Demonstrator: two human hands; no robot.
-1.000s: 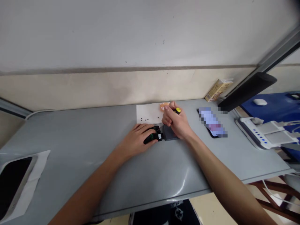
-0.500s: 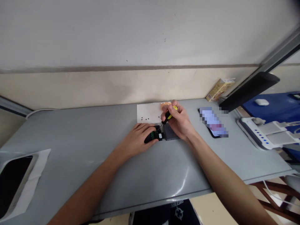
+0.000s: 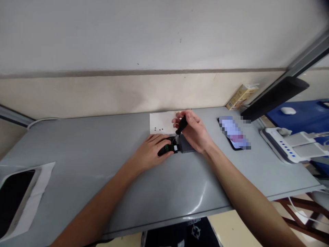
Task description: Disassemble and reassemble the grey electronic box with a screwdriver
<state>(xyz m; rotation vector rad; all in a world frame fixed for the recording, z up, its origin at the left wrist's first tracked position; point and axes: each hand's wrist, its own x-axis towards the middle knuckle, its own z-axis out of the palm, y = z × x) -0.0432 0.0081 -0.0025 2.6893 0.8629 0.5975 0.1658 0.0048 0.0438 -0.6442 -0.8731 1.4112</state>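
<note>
My left hand is closed around a small opened black device, which shows a bit of green circuit board and a white label. It lies on the table, partly covered by my fingers. My right hand grips a screwdriver by its dark handle, shaft slanting down to the left. The tip reaches into the device, though its exact contact point is too small to see. Beside the device, under my right hand, sits a dark grey box-like block. Several tiny dark screws rest on a white paper behind.
On the right of the grey table lie a phone and a white power strip with plugs. A yellow carton stands by the wall. At the left, a dark-screened device lies on paper.
The screwdriver handle has turned, so its yellow side no longer shows. My right fingers have shifted and spread around the handle. My left hand and the device stay in place.
</note>
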